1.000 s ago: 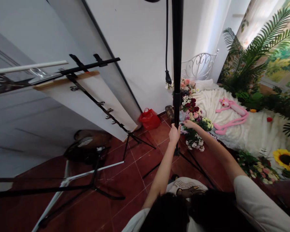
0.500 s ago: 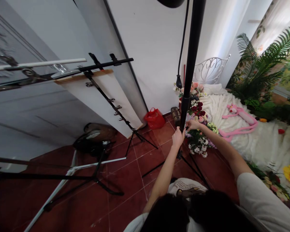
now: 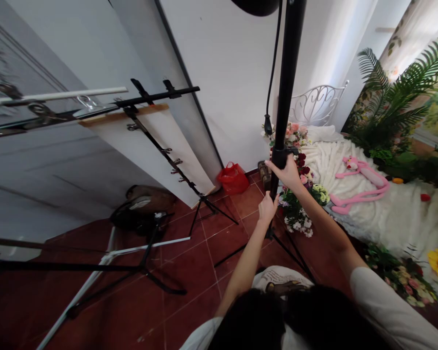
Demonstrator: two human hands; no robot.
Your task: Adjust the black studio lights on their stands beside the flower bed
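Note:
A black light stand point(image 3: 287, 78) rises in front of me, its legs spread on the tiled floor. Low on its pole, my left hand point(image 3: 267, 208) is closed around the shaft. My right hand point(image 3: 286, 171) is higher, against the pole just below the black locking collar point(image 3: 279, 156), with its thumb across the front and its other fingers partly hidden behind. Beside the pole hangs a black cable ending in a plug point(image 3: 267, 125). Part of a dark lamp head point(image 3: 257, 5) shows at the top edge.
Artificial flowers point(image 3: 299, 218) stand right behind the pole. Further right, a pink plush toy point(image 3: 368, 180) lies on white fabric point(image 3: 397, 218). A red plastic bag point(image 3: 233, 179) sits by the wall. Backdrop stands with clips and white legs point(image 3: 113, 255) spread over the left floor.
My right hand has moved up the pole from beside my left hand to just under the collar. My left hand keeps its grip low down.

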